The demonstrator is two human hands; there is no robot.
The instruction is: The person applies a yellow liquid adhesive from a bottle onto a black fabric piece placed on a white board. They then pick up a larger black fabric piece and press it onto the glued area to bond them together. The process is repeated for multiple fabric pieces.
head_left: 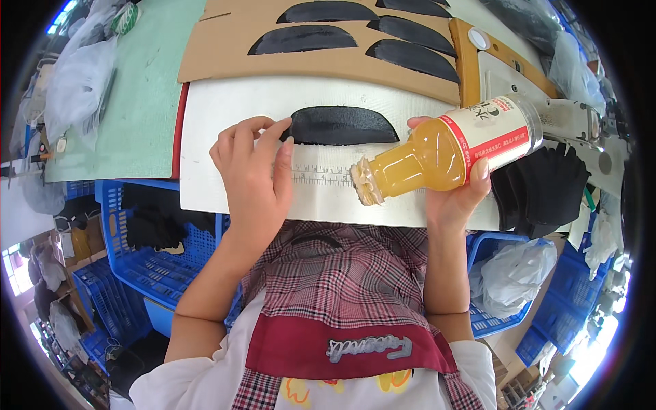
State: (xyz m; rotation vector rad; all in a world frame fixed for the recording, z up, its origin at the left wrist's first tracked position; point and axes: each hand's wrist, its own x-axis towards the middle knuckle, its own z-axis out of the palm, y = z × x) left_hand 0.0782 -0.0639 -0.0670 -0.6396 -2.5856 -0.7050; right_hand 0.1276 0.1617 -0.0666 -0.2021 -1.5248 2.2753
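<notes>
A black crescent-shaped piece [345, 126] with a shiny, wet-looking surface lies on the white work surface, its straight edge toward me. My left hand [253, 174] has thumb and index finger closed at the piece's left tip. In my right hand [456, 198] is a clear bottle [441, 156] of yellow liquid with a red and white label. The bottle lies tilted almost sideways, its neck pointing left and slightly down. Something pale and crumpled wraps its mouth, just below the piece's right end. Ruler markings [318, 174] run along the surface below the piece.
Several similar black pieces [304, 39] lie on brown cardboard [219, 51] at the back. A stack of black pieces [543, 184] and a sewing machine [570, 119] are at right. Blue baskets [160, 277] [492, 324] stand below the table edge. A green board [137, 102] is at left.
</notes>
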